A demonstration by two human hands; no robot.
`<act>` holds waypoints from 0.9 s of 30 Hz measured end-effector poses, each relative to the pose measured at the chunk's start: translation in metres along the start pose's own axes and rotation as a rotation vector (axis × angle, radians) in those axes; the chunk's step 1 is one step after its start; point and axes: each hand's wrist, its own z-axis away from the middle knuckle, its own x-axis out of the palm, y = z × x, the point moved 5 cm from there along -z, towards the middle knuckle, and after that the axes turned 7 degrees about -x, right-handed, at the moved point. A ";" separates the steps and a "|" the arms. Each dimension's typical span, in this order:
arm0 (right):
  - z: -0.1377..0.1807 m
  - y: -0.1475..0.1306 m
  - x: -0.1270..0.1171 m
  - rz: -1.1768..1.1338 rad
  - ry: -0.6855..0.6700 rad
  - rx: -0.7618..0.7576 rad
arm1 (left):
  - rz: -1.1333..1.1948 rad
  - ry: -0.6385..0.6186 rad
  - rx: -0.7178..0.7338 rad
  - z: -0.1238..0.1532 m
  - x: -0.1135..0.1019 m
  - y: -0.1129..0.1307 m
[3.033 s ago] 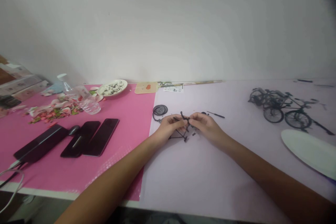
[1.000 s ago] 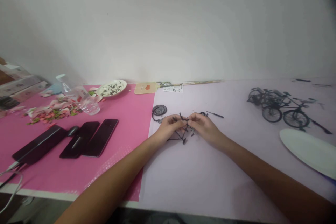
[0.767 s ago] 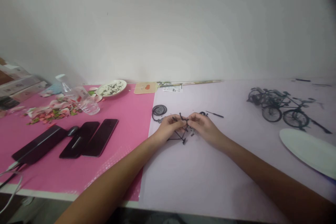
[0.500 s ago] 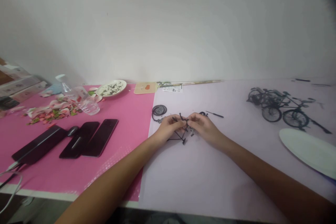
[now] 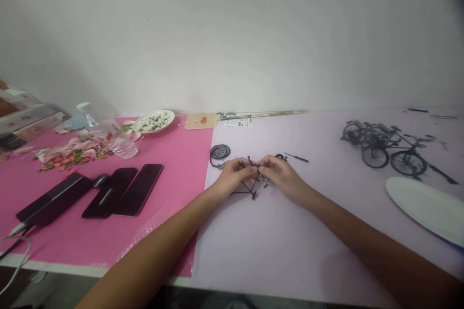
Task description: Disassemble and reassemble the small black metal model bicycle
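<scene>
My left hand (image 5: 232, 176) and my right hand (image 5: 281, 174) meet fingertip to fingertip over the pale lilac mat (image 5: 290, 231). Both pinch a small black model bicycle frame (image 5: 251, 185), whose thin tubes hang below the fingers and touch the mat. Two small black wheels (image 5: 219, 152) lie just left of my left hand. A thin black screwdriver (image 5: 296, 158) lies just beyond my right hand. The exact piece between my fingertips is too small to make out.
Finished black model bicycles (image 5: 387, 148) stand at the right, with a white plate (image 5: 424, 207) in front of them. On the pink mat (image 5: 108, 236) at the left lie three dark phones (image 5: 108, 194), a plastic bottle (image 5: 108, 131), flower scraps (image 5: 72, 152) and a patterned dish (image 5: 154, 121).
Almost nothing differs: both hands stay pinched on the small frame at the same spot, with only slight finger movement.
</scene>
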 end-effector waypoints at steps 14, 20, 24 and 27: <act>0.000 0.000 0.001 -0.003 -0.012 -0.006 | -0.007 0.006 0.019 0.002 0.002 0.003; 0.000 -0.001 0.001 -0.002 -0.013 -0.008 | -0.005 0.005 0.021 0.001 0.000 0.001; 0.000 0.001 0.001 0.001 -0.014 -0.010 | -0.019 0.001 0.025 0.001 0.000 0.001; -0.001 0.002 0.000 0.006 -0.013 -0.023 | -0.018 0.006 0.023 0.001 0.001 0.002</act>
